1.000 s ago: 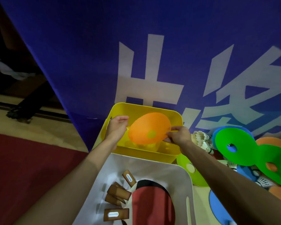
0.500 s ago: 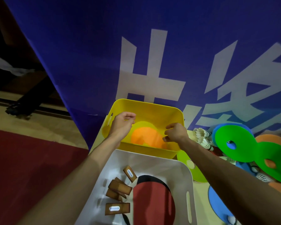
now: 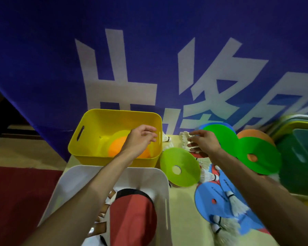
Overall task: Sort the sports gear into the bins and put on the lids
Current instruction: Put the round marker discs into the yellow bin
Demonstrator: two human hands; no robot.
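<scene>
The right hand pinches white feather shuttlecocks just right of the yellow plastic bin. The left hand hovers over that bin, loosely curled and empty. An orange flat disc lies inside. Step in hand: shuttlecock pickup. The next move probably calls for carrying them to their bin.

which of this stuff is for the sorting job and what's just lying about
Job: yellow bin, white bin, orange disc, lime disc, green discs, blue disc, shuttlecocks, paddle.
Lying about: banner, carpet.
</scene>
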